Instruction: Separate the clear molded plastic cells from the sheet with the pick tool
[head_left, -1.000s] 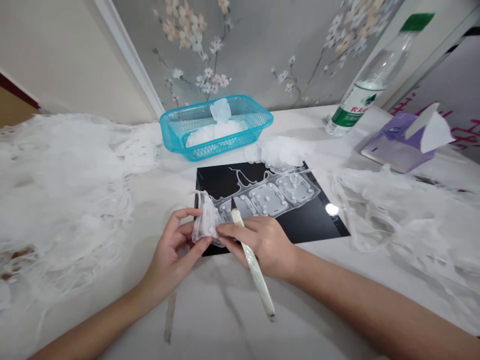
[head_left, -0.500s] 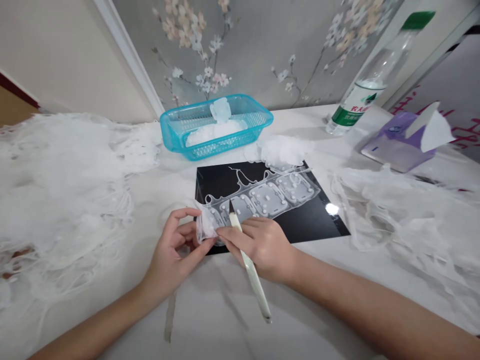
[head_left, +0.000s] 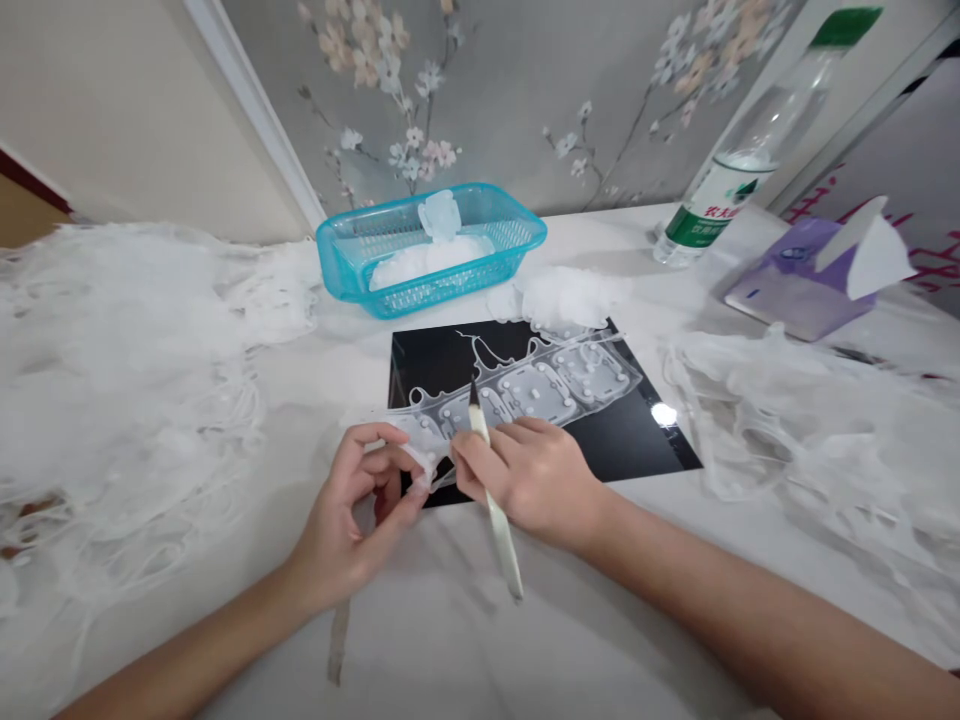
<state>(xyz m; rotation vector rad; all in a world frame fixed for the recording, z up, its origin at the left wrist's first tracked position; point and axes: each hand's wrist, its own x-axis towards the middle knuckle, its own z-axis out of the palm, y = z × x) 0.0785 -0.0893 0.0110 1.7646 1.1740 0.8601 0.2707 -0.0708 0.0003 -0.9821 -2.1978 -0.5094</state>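
Observation:
A strip of translucent silicone-like sheet (head_left: 534, 390) with a row of moulded rounded-square pieces lies across a black board (head_left: 630, 445). At its near left end, my left hand (head_left: 367, 500) pinches the sheet's edge between thumb and fingertips. My right hand (head_left: 529, 480) is closed around a slim white-handled tool (head_left: 504, 555) with a dark pointed tip. That tip points away from me, over the strip. The right fingertips are close to the left end of the sheet; whether they also grip it is hidden.
A blue basket (head_left: 341, 270) holding whitish pieces stands behind the board, with a pile of translucent pieces (head_left: 562, 298) beside it. Heaps of thin white scrap lie left (head_left: 150, 330) and right (head_left: 825, 430). A bottle (head_left: 712, 200) and a purple tissue pack (head_left: 795, 275) stand back right.
The right hand has shifted slightly right and away from me, with the tool turned more upright. The sheet's left end, folded up before, now lies flatter under the left fingers.

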